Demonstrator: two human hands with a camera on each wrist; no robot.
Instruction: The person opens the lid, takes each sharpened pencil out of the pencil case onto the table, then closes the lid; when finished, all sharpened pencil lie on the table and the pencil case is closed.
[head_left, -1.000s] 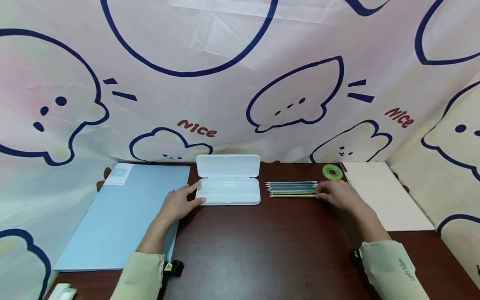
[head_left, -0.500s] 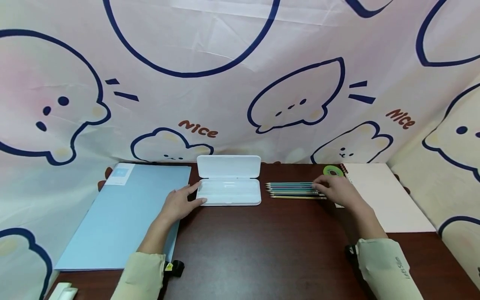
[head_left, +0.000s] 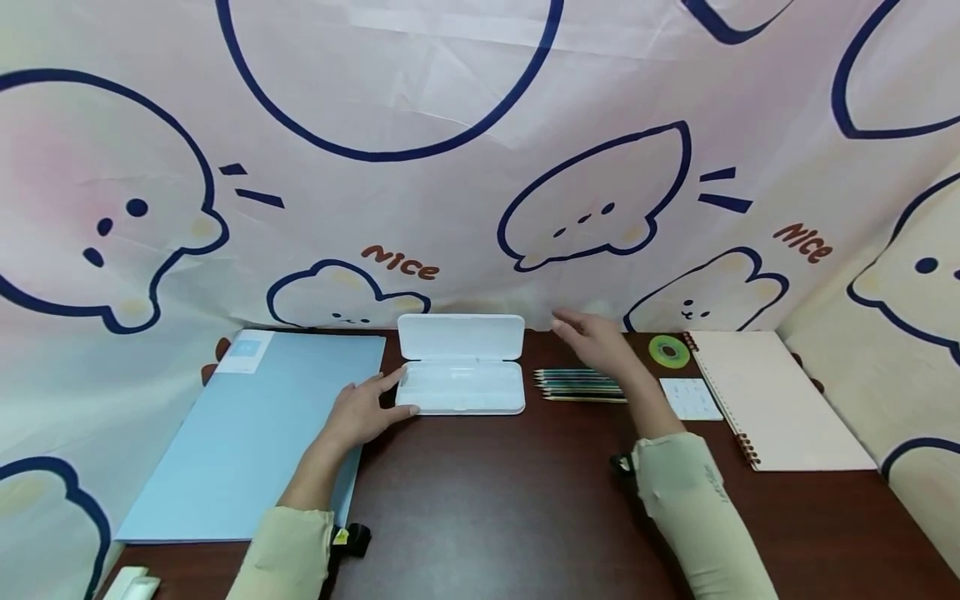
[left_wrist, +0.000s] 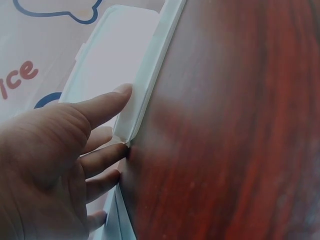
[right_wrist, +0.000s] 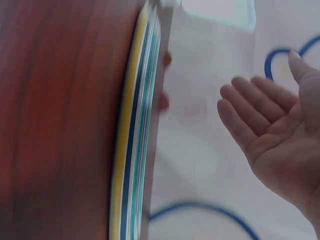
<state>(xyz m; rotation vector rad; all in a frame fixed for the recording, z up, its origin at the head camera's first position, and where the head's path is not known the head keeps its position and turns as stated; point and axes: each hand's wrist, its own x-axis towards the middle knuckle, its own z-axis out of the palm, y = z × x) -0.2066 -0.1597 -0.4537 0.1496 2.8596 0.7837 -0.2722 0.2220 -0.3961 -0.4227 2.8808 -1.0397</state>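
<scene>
A white pencil case [head_left: 461, 388] lies with its lid raised at the back of the table. My left hand [head_left: 363, 412] rests at its left end, thumb along the front edge and index finger at the side; the left wrist view shows the thumb [left_wrist: 107, 106] over the rim. Right of the case, several colored pencils [head_left: 573, 385] lie side by side, tips to the left. My right hand [head_left: 596, 342] hovers beyond the pencils with extended fingers and holds nothing. The right forearm hides the pencils' right ends.
A blue folder [head_left: 262, 450] lies at left, with a white object [head_left: 133, 583] near the lower-left corner. At right are a green ring-shaped roll [head_left: 669, 352], a small white card [head_left: 688, 399] and a spiral notebook [head_left: 787, 400]. A patterned cloth [head_left: 465, 217] backs the table.
My right hand has left the pencils' right ends and moved left and back, above them. This uncovers the white card and the green roll. The left hand stays at the case.
</scene>
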